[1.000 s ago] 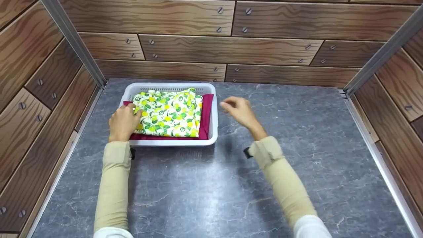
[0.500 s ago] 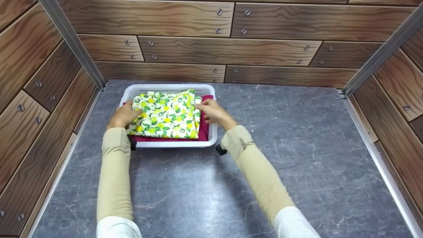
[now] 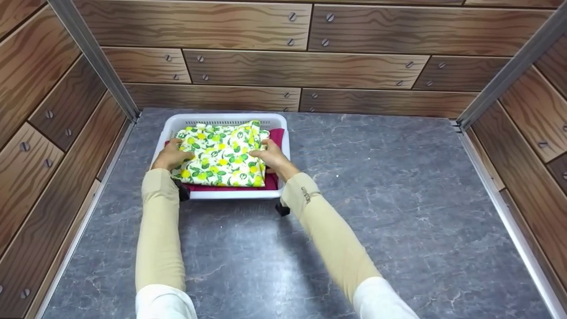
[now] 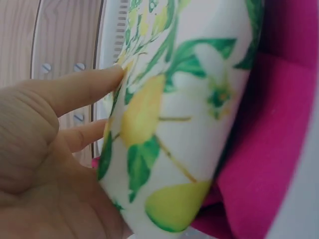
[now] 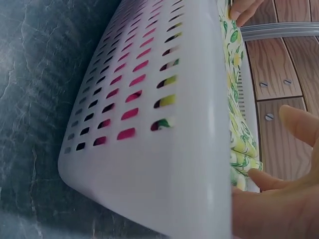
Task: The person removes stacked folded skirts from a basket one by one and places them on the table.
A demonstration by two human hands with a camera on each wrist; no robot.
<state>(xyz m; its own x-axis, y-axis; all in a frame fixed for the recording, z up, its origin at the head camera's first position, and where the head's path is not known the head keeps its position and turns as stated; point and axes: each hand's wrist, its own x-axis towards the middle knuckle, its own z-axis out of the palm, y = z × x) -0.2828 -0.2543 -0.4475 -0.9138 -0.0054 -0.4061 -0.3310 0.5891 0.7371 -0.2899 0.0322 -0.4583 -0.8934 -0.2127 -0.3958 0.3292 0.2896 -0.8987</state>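
Note:
A folded lemon-print cloth (image 3: 221, 155) lies on a crimson cloth (image 3: 277, 137) inside a white plastic basket (image 3: 230, 194). My left hand (image 3: 168, 155) is at the printed cloth's left edge, thumb on its top. In the left wrist view, the left hand's other fingers pass behind the cloth, so it holds this side; their tips are hidden. My right hand (image 3: 273, 158) reaches inside the basket at the cloth's right edge. In the right wrist view, the right thumb (image 5: 299, 123) stands above the print, apart from the lower fingers; their contact with the fabric is partly hidden.
The basket stands on a grey marbled surface (image 3: 398, 221), towards its back left. Wood-pattern walls (image 3: 248, 66) enclose the back and both sides, with metal posts (image 3: 97, 57) at the corners. Slots pierce the basket's front wall (image 5: 149, 74).
My right hand has come left from beyond the basket's right rim to the printed cloth's right edge. The left hand has shifted slightly, staying at the left edge. The basket looks unmoved.

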